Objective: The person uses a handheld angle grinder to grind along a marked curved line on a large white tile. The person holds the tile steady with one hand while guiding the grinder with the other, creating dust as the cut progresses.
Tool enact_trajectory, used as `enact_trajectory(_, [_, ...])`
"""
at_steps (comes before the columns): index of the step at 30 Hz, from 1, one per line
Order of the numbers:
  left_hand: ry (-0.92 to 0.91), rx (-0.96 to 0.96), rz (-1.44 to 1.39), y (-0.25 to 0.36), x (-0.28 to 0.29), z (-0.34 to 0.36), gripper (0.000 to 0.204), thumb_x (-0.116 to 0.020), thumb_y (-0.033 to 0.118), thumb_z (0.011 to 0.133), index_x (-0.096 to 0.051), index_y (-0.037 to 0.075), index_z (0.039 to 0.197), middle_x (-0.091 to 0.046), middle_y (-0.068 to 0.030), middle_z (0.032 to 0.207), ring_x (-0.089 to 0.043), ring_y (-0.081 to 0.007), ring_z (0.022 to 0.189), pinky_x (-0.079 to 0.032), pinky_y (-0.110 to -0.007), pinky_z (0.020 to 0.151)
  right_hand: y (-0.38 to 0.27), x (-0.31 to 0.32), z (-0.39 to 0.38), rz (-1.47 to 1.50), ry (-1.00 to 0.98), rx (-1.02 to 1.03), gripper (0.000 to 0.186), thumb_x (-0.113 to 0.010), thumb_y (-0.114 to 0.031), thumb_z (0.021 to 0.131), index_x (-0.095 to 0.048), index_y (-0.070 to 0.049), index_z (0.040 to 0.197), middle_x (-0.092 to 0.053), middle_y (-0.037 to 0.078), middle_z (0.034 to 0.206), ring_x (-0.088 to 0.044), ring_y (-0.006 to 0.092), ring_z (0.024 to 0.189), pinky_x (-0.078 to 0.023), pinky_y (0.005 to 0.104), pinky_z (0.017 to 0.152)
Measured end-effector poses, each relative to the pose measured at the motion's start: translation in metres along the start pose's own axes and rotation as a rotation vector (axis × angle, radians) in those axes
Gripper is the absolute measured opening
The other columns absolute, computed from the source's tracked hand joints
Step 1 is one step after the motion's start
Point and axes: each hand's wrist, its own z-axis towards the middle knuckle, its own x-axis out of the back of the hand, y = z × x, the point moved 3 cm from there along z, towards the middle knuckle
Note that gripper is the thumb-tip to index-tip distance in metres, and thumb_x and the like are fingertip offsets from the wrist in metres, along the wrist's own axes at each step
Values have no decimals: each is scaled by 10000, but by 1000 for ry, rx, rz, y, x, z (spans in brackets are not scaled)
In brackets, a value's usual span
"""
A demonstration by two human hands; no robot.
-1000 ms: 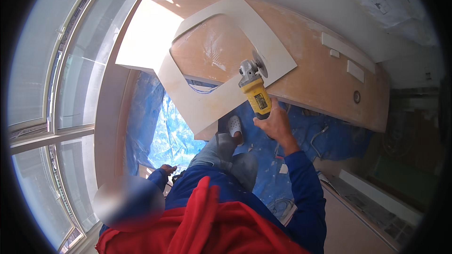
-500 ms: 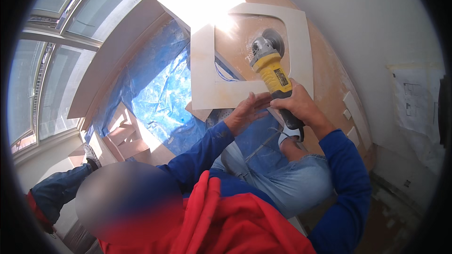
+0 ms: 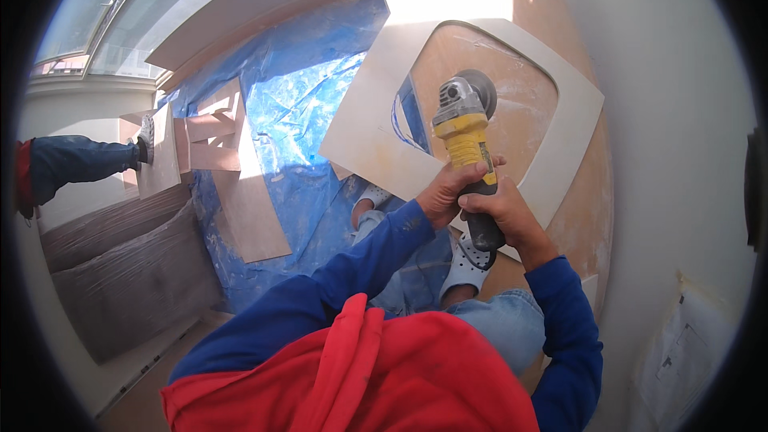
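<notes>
An angle grinder (image 3: 464, 140) with a yellow body, grey metal head and black rear handle is held by both hands. My left hand (image 3: 450, 190) is closed round the yellow body from its left side. My right hand (image 3: 510, 212) grips the black rear part, its thumb lying across the handle. The round disc (image 3: 480, 90) at the far end hangs over the opening of a pale panel (image 3: 572, 104). This panel has a large cut-out with rounded corners and lies just beyond my hands. I cannot tell whether the disc is turning.
A blue plastic sheet (image 3: 300, 88) covers the floor at left, with wooden pieces (image 3: 252, 216) on it. Another person's leg (image 3: 84, 156) shows at far left. Wrapped boards (image 3: 136, 272) lean below it. A wall (image 3: 664, 152) stands at right. Blue cables (image 3: 400, 124) show through the cut-out.
My left hand, open beside the grinder before, has closed on its body. My right hand keeps its hold. The view has turned, so the panel appears rotated and further right.
</notes>
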Motion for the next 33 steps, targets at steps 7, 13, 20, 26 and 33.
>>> enact_trajectory(7, [221, -53, 70, -25, -5, 16, 671, -880, 390, 925, -653, -8, 1416, -712, -97, 1266, -687, -189, 1174, -544, -343, 1041, 37, 42, 18, 28, -147, -40, 481, -831, -121, 836, -653, 38, 1254, -749, 99, 984, -754, 185, 853, -605, 306, 767])
enact_trajectory(13, [337, -75, 153, -36, -2, 7, 677, -942, 319, 864, -667, 0, 1394, -732, -97, 1256, -694, -182, 1166, -546, -341, 1033, 56, 48, 23, -132, -137, 43, 622, -853, -150, 821, -622, 42, 1365, -727, 115, 1201, -716, 209, 1090, -563, 349, 984])
enact_trajectory(20, [390, -89, 45, -33, 25, 2, 513, -934, 294, 885, -704, 29, 1259, -756, -60, 1110, -716, -147, 1031, -578, -320, 926, 71, 30, 44, -283, -98, 10, 701, -868, -194, 830, -590, 42, 1428, -692, 126, 1267, -684, 235, 1171, -541, 368, 1023])
enact_trajectory(26, [404, -61, -75, -10, 38, -11, 528, -925, 320, 909, -687, 28, 1280, -749, -67, 1108, -711, -145, 994, -577, -323, 896, 71, 13, 70, -159, -168, 6, 638, -880, -316, 834, -631, 16, 1318, -721, 83, 1037, -729, 183, 837, -580, 318, 741])
enact_trajectory(33, [443, -117, -56, -4, 71, 0, 467, -888, 322, 917, -720, 61, 1266, -735, -50, 1109, -688, -141, 1020, -535, -317, 908, 89, 3, 98, -55, -209, -117, 655, -813, -363, 862, -590, 39, 1329, -728, 149, 962, -757, 233, 795, -622, 339, 672])
